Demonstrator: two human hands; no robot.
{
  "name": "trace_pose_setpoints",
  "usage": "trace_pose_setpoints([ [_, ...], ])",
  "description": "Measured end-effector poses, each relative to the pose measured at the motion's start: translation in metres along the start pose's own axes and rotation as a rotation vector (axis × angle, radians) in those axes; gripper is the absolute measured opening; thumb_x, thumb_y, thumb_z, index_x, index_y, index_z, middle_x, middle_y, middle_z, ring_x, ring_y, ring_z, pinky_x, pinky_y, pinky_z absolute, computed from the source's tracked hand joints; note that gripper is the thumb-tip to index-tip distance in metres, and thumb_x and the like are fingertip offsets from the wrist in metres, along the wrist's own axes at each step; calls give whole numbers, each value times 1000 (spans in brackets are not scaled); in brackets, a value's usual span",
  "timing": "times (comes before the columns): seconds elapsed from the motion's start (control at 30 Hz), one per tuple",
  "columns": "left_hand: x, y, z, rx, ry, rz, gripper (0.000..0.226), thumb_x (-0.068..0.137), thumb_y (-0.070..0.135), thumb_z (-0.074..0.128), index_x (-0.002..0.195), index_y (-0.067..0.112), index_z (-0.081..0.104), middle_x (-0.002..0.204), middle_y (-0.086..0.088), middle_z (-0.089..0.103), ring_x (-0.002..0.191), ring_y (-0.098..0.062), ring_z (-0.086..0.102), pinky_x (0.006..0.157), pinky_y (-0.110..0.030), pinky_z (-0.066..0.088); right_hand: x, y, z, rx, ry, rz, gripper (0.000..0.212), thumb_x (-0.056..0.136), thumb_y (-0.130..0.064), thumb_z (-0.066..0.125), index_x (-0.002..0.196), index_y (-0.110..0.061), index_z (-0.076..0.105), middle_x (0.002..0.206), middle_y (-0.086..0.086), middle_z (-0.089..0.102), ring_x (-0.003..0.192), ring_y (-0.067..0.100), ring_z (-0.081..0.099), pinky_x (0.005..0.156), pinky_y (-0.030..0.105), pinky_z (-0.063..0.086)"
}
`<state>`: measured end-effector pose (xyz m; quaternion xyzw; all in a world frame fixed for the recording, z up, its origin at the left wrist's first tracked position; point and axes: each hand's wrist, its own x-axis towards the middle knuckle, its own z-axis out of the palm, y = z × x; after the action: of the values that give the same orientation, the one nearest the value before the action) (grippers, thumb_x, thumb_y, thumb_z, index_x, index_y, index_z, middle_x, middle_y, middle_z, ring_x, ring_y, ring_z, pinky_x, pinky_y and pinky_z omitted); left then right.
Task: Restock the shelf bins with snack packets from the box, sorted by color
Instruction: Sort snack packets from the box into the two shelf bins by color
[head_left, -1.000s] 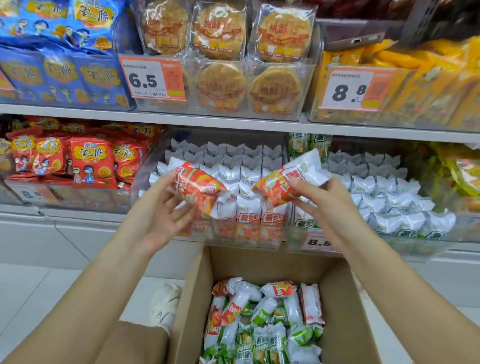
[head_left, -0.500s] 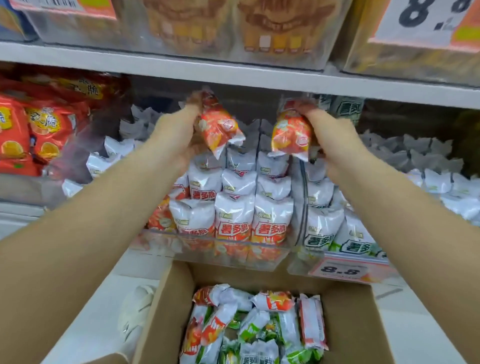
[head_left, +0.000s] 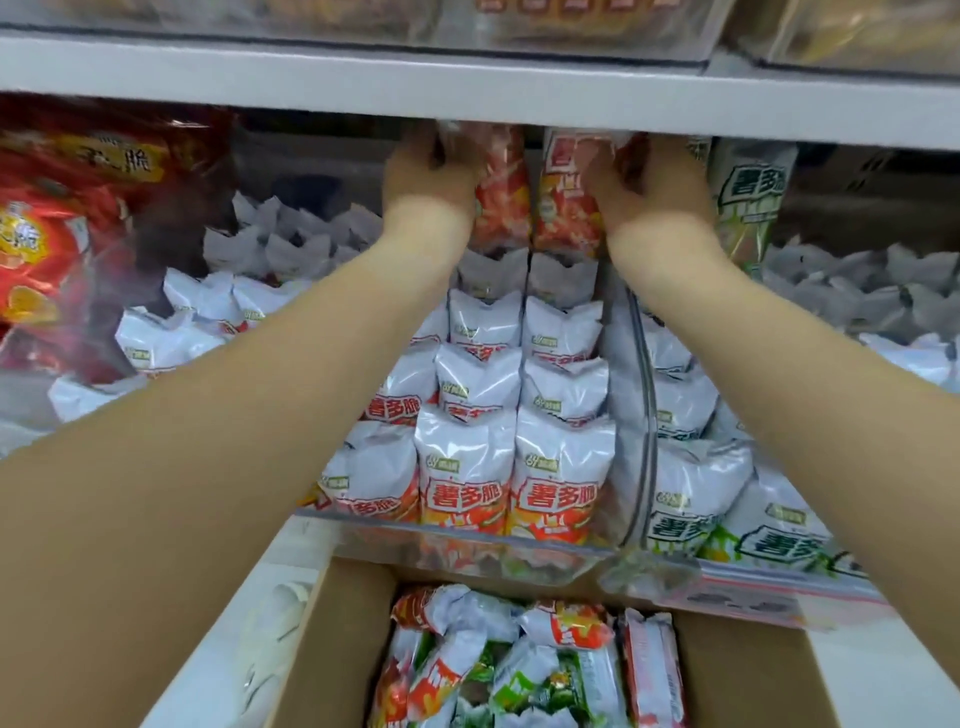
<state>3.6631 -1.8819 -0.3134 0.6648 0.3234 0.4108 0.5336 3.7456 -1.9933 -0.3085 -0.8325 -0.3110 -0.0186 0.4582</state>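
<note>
Bright even light, motion-blurred edges

Left hand (head_left: 431, 176): raised at the back of the orange bin (head_left: 467, 540), just under the upper shelf (head_left: 467, 98); grips the top of an orange packet (head_left: 501, 192), held upright.
Right hand (head_left: 654, 182): level with the left; grips a second orange packet (head_left: 563, 202), upright, just beside the first.
Orange bin: clear plastic; rows of white-topped orange packets standing upright.
Green bin (head_left: 644, 364): adjoins on the right behind a clear divider; holds green packets (head_left: 691, 525).
Box (head_left: 332, 649): cardboard, open, below the bins; mixed orange and green packets lying loose inside.
Far left: red snack bags (head_left: 47, 234), blurred.
</note>
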Motion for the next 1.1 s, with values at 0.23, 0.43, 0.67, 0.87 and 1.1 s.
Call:
trace_pose_setpoints([
  [0.23, -1, -12, 2, 400, -202, 7, 40, 99, 40, 47, 130, 16, 52, 131, -3, 58, 120, -22, 54, 91, -25, 42, 6, -1, 2, -338, -85, -5, 50, 102, -42, 35, 137, -8, 37, 124, 16, 59, 118, 35, 52, 87, 39, 43],
  [0.43, -3, -16, 1, 354, -165, 32, 40, 98, 38, 51, 132, 17, 52, 132, -1, 58, 121, -19, 54, 93, -23, 41, 3, 4, 5, -303, -142, -11, 54, 92, -49, 53, 129, -10, 47, 127, 11, 59, 121, 32, 50, 98, 42, 43],
  [0.67, 6, -15, 0, 575, -265, 23, 45, 98, 44, 45, 134, 18, 51, 137, -3, 55, 125, -24, 50, 99, -29, 40, 7, -1, 5, -474, -192, -9, 60, 97, -46, 46, 136, -3, 36, 132, 16, 53, 125, 34, 46, 97, 41, 39],
  [0.87, 5, -13, -3, 554, -212, 32, 47, 95, 44, 52, 134, 18, 49, 136, -2, 56, 124, -24, 52, 100, -31, 43, 1, -7, 7, -456, -91, 6, 58, 96, -38, 54, 138, -4, 35, 136, 15, 49, 125, 32, 47, 93, 35, 40],
  [1.1, -3, -15, -9, 462, -135, 70, 37, 96, 33, 54, 128, 14, 54, 129, -5, 60, 119, -25, 54, 94, -30, 44, -3, -6, -2, -439, -49, 24, 36, 94, -18, 57, 128, -11, 46, 122, 10, 60, 109, 31, 60, 72, 31, 39],
])
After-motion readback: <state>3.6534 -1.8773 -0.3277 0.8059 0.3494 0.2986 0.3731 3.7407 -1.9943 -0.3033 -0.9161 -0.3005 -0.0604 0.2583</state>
